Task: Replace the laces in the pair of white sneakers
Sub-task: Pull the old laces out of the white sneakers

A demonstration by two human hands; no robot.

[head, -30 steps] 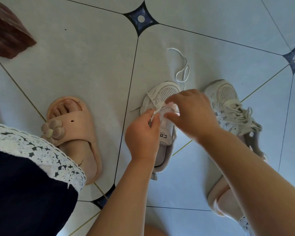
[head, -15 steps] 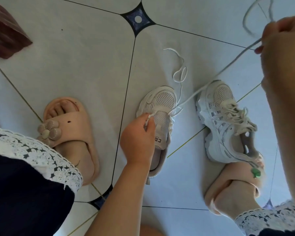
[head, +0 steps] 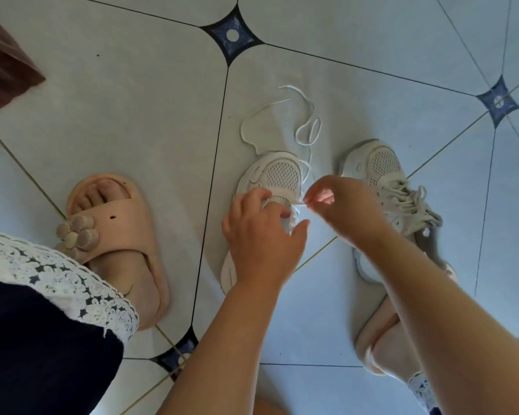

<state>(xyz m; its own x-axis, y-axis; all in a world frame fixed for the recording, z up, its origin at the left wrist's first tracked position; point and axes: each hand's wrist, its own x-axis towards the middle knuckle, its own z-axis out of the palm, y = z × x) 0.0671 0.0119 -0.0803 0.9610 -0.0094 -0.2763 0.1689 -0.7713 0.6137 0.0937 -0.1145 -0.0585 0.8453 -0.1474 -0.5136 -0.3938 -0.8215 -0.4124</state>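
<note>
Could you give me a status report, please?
Left-hand grip holds the middle sneaker; right-hand grip pinches its lace. Lace tails loose on the tiles past the toe. Other sneaker laced; nothing in the way.

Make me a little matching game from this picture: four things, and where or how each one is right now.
Things:
1. flower slipper
2. middle sneaker
3. far-right sneaker
4. white lace

States:
A. fully laced up
B. worn on a foot
C. loops on the tiles, pinched by the right hand
D. held by the left hand

Pairs: 1-B, 2-D, 3-A, 4-C.
</note>
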